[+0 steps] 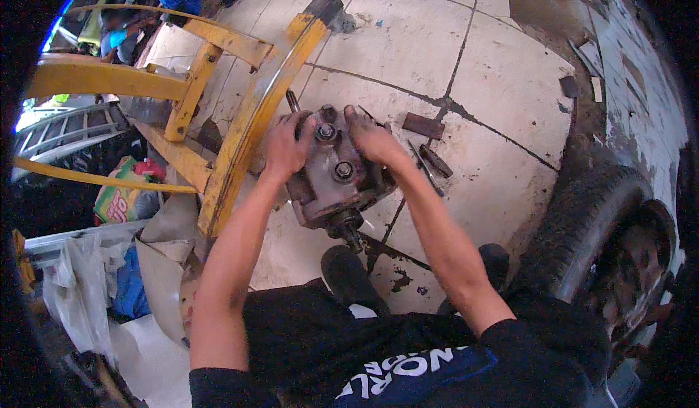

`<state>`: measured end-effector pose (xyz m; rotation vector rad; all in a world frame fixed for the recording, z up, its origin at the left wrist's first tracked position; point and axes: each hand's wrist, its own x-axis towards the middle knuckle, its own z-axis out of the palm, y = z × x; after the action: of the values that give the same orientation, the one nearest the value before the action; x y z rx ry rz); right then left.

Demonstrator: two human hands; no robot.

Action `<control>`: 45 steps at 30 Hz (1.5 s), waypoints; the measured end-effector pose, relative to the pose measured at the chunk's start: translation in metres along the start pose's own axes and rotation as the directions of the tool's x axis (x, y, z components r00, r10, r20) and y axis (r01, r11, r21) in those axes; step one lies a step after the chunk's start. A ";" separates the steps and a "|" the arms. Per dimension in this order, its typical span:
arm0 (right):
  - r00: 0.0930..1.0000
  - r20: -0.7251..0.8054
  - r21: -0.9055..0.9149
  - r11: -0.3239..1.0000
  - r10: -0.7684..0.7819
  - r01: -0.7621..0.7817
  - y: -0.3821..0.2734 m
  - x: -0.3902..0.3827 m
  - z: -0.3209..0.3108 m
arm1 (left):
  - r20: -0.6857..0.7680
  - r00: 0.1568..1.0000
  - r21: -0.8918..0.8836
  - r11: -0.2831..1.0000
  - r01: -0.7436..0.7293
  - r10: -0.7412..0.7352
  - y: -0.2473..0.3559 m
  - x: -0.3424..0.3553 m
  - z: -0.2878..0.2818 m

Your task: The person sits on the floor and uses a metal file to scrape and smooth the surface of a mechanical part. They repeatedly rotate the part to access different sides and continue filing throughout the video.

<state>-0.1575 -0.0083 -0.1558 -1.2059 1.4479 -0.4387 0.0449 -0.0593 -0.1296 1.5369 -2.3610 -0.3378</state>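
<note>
A greasy grey metal gearbox (320, 179) rests on the tiled floor in front of my feet. Two round bolt-like fittings stand up from its top face. A dark shaft (352, 235) juts from its near end, and a thinner splined shaft (293, 101) pokes out at the far left. My left hand (290, 146) grips the far left edge, fingers curled over it. On the other side, my right hand (375, 142) is wrapped around the far right edge, its fingertips partly hidden. Beside it lie a dark rectangular block (424, 126), a dark rounded piece (435, 160) and a thin rod (426, 169).
Close on the left stands a yellow metal frame (255, 124), with plastic sheeting (80, 284) and a colourful bag (124, 193) beyond it. A tyre (582, 226) is at the right. My dark shoes (349, 277) are just below the gearbox. People are at the far left.
</note>
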 end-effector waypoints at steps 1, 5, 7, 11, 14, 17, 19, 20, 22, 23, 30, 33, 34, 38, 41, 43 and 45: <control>0.999 0.043 0.011 1.000 0.004 -0.004 0.002 -0.001 -0.001 | -0.013 1.000 0.020 1.000 0.007 -0.007 -0.002 0.000 -0.002; 0.956 -0.143 0.083 0.959 -0.256 0.269 0.012 -0.003 0.000 | -0.069 0.996 0.032 0.998 -0.061 0.063 -0.007 0.002 -0.001; 0.994 -0.043 0.113 0.988 -0.105 0.109 0.027 0.028 -0.019 | -0.104 0.991 0.006 0.996 -0.088 0.089 -0.006 0.008 0.013; 0.994 0.060 -0.025 0.995 -0.095 0.096 0.000 -0.027 -0.015 | -0.043 0.997 0.028 0.998 -0.055 0.057 -0.009 0.001 -0.003; 0.984 0.178 -0.079 0.997 -0.012 0.027 -0.006 -0.041 -0.025 | -0.034 0.999 0.005 0.999 -0.039 0.039 -0.010 0.000 -0.002; 0.989 0.065 -0.179 0.973 -0.135 0.145 0.027 -0.038 -0.014 | -0.014 1.000 -0.047 0.999 -0.009 0.009 -0.004 0.003 0.004; 0.964 -0.025 -0.348 0.906 -0.266 0.241 0.043 -0.044 0.010 | -0.049 0.998 -0.042 0.998 -0.041 0.039 -0.010 0.002 0.003; 0.948 -0.073 -0.398 0.881 -0.310 0.258 0.043 -0.048 0.012 | -0.056 0.997 -0.031 0.998 -0.058 0.056 -0.010 0.001 0.005; 0.942 -0.097 -0.440 0.863 -0.320 0.248 0.043 -0.042 0.005 | -0.072 0.994 -0.009 0.996 -0.088 0.087 -0.010 0.002 0.007; 0.958 -0.073 -0.427 0.876 -0.278 0.222 0.042 -0.029 -0.007 | -0.036 0.997 -0.011 0.998 -0.062 0.061 -0.005 0.000 0.011; 0.936 0.001 -0.408 0.855 -0.351 0.321 0.044 -0.045 0.014 | 0.026 0.998 0.391 0.918 -0.066 0.061 0.000 -0.013 -0.009; 0.895 0.225 -0.183 0.886 -0.385 0.427 0.063 -0.031 -0.011 | 0.171 0.980 0.320 0.946 0.045 -0.105 0.035 -0.024 -0.044; 0.884 0.240 -0.297 0.836 -0.402 0.461 0.054 -0.046 -0.011 | 0.236 0.957 0.256 0.961 0.107 -0.169 0.045 -0.034 -0.061; 0.916 -0.017 -0.260 0.887 -0.400 0.383 0.074 -0.031 -0.001 | 0.431 0.874 0.153 0.973 0.174 -0.224 0.083 -0.058 -0.100; 0.954 0.127 -0.118 0.951 -0.270 0.285 0.041 -0.042 -0.005 | 0.501 0.813 0.222 0.952 0.211 -0.297 0.090 -0.065 -0.115; 0.931 -0.001 -0.217 0.909 -0.365 0.356 0.043 -0.065 0.011 | 0.419 0.880 0.244 0.961 0.127 -0.222 0.082 -0.068 -0.106; 0.937 -0.026 -0.244 0.911 -0.349 0.333 0.056 -0.048 0.000 | 0.341 0.926 0.211 0.973 0.095 -0.164 0.082 -0.063 -0.102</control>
<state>-0.1892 0.0547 -0.1765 -1.6637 1.3765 -0.5611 0.0380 0.0274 -0.0142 1.8643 -2.6355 -0.4674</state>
